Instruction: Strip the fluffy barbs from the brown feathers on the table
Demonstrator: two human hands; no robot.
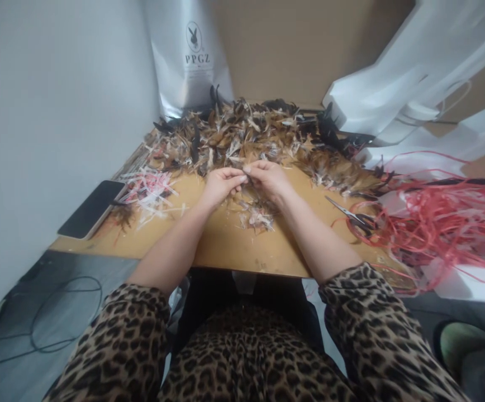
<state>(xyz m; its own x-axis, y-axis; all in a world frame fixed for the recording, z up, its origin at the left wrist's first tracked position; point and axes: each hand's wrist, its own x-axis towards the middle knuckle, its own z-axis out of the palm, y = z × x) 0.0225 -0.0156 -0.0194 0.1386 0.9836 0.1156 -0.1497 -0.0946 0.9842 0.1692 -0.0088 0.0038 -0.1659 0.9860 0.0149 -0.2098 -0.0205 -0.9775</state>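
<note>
My left hand (224, 186) and my right hand (269, 180) meet over the middle of the table, both closed in a pinch. Between their fingertips is a small dark feather (247, 177), mostly hidden by the fingers. Just beyond the hands lies a long heap of brown and black feathers (226, 134), some with whitish quill ends. A smaller scatter of feather bits (259, 218) rests on the tabletop beneath my right hand.
A phone (91, 210) lies at the table's (221, 245) left edge, beside white and pink strips (152, 190). Scissors (351, 215) and tangled red ribbon (443, 223) are on the right. Behind stand a printed silver bag (192, 72) and white plastic sheeting (393, 78).
</note>
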